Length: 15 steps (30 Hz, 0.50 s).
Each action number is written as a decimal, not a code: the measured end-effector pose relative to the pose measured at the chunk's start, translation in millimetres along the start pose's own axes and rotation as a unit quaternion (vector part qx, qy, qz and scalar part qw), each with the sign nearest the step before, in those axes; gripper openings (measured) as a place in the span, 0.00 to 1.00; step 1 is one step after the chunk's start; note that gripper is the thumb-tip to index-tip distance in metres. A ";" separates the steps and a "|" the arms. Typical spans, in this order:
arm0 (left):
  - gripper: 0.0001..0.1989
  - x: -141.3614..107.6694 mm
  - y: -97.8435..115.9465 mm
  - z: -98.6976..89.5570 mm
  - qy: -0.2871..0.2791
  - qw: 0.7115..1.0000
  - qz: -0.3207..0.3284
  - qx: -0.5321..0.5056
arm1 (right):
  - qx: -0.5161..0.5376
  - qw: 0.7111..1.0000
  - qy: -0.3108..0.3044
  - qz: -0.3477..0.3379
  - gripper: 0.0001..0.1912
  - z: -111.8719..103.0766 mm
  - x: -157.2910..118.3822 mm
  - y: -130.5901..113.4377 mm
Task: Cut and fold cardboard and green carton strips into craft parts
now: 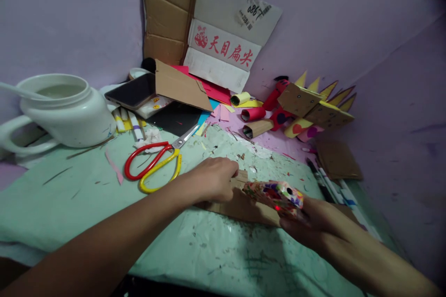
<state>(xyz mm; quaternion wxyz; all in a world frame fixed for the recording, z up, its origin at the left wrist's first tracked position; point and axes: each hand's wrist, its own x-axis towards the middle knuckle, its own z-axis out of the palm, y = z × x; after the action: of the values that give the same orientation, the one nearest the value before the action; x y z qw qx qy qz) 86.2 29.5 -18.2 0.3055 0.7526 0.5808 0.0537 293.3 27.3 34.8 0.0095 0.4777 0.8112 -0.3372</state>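
Note:
My right hand (303, 216) is wrapped round a glue gun (270, 192) with a colourful floral pattern and a small red light. The gun is over a flat piece of brown cardboard (240, 204) lying on the green table cover. My left hand (218, 177) is closed, its curled fingers at the cardboard's upper edge, where a narrow ridged bit of cardboard sticks up beside the knuckles. The fingertips and the gun's nozzle are hidden from this angle. Left of that hand lie scissors (160, 162) with one red and one yellow handle, blades slightly apart.
A white jug (69, 116) with a handle stands far left. Behind are a phone (132, 90), coloured paper, a cardboard flap (181, 86) and an upright box panel (223, 28). Paper tubes (252, 113) and spiked cardboard figures (306, 106) stand back right; pens (331, 183) lie on the right.

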 end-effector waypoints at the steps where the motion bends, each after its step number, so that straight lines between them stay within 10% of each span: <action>1: 0.19 0.0 0.3 -0.4 -0.001 1.000 0.001 0.000 | -0.007 1.000 0.003 -0.003 0.11 0.5 -0.1 -0.7; 15: 0.21 3.4 -2.7 1.5 -0.006 1.000 0.007 -0.006 | -0.004 0.998 0.039 0.043 0.18 13.3 -21.6 15.3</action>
<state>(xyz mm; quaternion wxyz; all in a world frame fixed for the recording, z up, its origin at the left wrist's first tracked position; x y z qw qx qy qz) 85.7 32.4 -21.8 0.3129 0.7554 0.5731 0.0544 312.9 8.1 23.6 -0.0065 0.5247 0.7911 -0.3145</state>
